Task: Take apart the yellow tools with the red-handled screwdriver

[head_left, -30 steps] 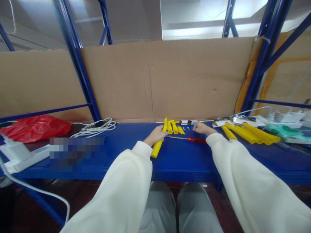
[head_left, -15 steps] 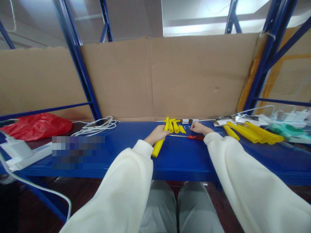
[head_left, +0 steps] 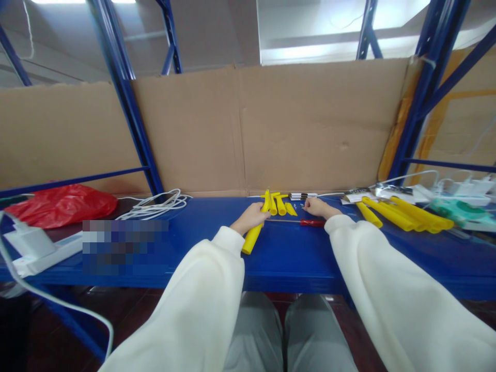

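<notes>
My left hand (head_left: 251,217) is wrapped round a yellow tube (head_left: 252,239), which slants across the blue tabletop with its wide end toward me. Just right of it lie several shorter yellow pieces (head_left: 281,207), flared or cut at an angle. My right hand (head_left: 316,206) rests low over the table, fingers pinched together beside small silvery bits (head_left: 295,205) that look like screws. What the pinch holds, if anything, is too small to make out. Between my hands lies a screwdriver (head_left: 312,223) with a red handle, its thin shaft pointing left.
More yellow tubes (head_left: 403,214) lie at the right, near a green item (head_left: 455,209) and white chargers. On the left are coiled white cable (head_left: 165,204), a red plastic bag (head_left: 65,204) and a power strip (head_left: 50,258). Cardboard (head_left: 271,129) and blue posts stand behind.
The view has tilted up slightly. My left hand keeps its hold on the tube, and my right hand stays by the small bits, with hardly any movement.
</notes>
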`<act>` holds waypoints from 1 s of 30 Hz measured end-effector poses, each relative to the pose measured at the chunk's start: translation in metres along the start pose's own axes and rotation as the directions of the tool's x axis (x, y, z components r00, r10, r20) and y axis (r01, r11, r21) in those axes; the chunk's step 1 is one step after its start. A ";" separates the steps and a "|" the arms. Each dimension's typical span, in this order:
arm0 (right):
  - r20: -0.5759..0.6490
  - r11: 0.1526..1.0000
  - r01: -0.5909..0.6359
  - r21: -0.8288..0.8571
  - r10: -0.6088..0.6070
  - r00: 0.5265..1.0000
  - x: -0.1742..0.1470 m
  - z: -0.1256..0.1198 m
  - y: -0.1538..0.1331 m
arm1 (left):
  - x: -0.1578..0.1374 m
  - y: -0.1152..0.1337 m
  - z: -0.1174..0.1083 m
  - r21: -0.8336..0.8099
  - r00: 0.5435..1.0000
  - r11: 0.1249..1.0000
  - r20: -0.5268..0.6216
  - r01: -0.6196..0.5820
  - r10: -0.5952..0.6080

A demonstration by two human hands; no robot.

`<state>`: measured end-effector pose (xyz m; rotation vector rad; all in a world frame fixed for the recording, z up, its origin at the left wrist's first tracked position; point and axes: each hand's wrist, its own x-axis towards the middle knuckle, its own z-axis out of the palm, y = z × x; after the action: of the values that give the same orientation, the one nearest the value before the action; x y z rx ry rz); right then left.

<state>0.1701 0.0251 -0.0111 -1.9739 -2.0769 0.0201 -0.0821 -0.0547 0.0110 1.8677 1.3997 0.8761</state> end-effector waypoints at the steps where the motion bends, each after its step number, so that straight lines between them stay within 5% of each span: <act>1: 0.005 1.000 0.007 0.002 -0.007 1.000 -0.001 -0.001 0.000 | 0.002 -0.002 0.000 -0.001 1.000 1.000 -0.008 0.000 0.000; 6: 0.023 0.999 0.041 0.018 -0.042 0.999 -0.002 -0.005 0.000 | 0.016 -0.017 -0.005 0.040 0.988 0.999 -0.153 -0.005 0.011; 10: 0.028 0.999 0.038 0.022 -0.039 0.999 -0.003 -0.008 0.000 | 0.024 -0.032 -0.012 0.060 0.963 0.992 -0.252 0.108 -0.090; 22: -0.112 0.940 0.259 0.223 -0.239 0.965 -0.021 -0.021 0.004 | 0.022 -0.033 -0.016 -0.057 0.905 0.967 -0.341 0.250 -0.254; 30: 0.187 0.889 0.255 0.380 -0.344 0.920 -0.052 -0.029 0.012 | 0.019 -0.031 -0.017 -0.008 0.924 0.974 -0.314 0.225 -0.216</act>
<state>0.1893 -0.0298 0.0043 -1.4849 -2.3200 0.5647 -0.1092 -0.0275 -0.0017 1.5972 1.7836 1.0752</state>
